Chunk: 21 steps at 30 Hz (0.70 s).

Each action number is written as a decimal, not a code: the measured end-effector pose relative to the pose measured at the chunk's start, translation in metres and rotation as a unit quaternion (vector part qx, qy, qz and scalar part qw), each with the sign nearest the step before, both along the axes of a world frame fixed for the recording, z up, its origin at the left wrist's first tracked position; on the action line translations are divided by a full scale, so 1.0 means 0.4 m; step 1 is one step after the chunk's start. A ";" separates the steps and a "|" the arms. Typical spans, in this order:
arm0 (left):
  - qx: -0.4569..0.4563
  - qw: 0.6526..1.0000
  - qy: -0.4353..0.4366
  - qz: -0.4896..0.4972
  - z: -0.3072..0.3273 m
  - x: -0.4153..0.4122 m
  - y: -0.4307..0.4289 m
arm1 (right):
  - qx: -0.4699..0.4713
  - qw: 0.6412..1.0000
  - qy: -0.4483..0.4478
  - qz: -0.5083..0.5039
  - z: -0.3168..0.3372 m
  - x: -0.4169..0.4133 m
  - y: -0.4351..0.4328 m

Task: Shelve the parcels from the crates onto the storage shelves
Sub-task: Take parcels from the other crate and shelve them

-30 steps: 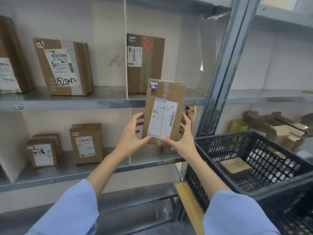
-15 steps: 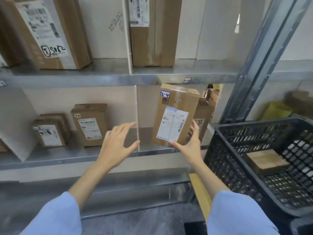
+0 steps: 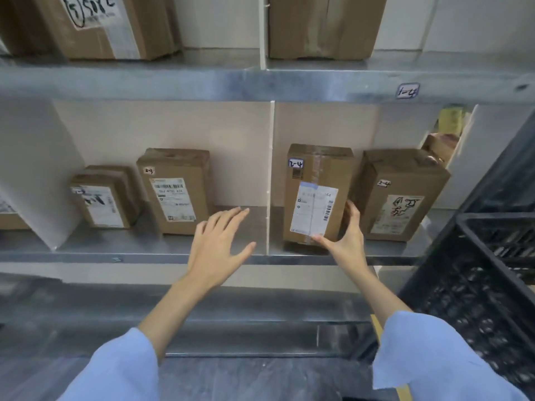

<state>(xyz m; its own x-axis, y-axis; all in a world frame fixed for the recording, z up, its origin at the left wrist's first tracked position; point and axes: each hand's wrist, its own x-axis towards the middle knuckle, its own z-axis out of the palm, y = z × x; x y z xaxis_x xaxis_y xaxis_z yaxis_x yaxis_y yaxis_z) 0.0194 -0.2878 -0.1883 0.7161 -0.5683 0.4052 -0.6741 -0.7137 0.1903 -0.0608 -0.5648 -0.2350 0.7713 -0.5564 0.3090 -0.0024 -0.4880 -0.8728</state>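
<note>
A brown cardboard parcel (image 3: 315,198) marked 2-4, with a white shipping label, stands upright on the middle metal shelf (image 3: 144,256), just right of a thin white divider (image 3: 270,175). My right hand (image 3: 344,244) touches its lower right corner, thumb on the front bottom edge and straight fingers along the right side. My left hand (image 3: 217,244) hovers with fingers spread in front of the shelf, left of the divider, touching nothing. A black plastic crate (image 3: 477,285) sits at the right edge.
Another 2-4 parcel (image 3: 402,195) stands close to the right of the placed one. Two parcels (image 3: 173,192) (image 3: 101,204) stand left of the divider. Larger boxes (image 3: 95,24) (image 3: 324,24) fill the upper shelf. A lower shelf runs beneath.
The parcel went from held up in both hands down onto the middle shelf. My left hand let go and drew back; my right hand's hold has loosened. The view tilted downward.
</note>
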 end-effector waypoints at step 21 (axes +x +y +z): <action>0.023 0.997 0.046 -0.052 -0.037 0.017 -0.024 | -0.013 0.998 0.061 0.009 -0.045 0.108 -0.022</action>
<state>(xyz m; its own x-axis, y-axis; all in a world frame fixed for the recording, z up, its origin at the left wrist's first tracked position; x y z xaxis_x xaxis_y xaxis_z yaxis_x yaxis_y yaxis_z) 0.0262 -0.2974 -0.2030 0.6848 -0.6585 0.3120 -0.7266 -0.6495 0.2239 -0.0176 -0.5738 -0.2530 0.8139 -0.5349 0.2268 -0.0982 -0.5114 -0.8537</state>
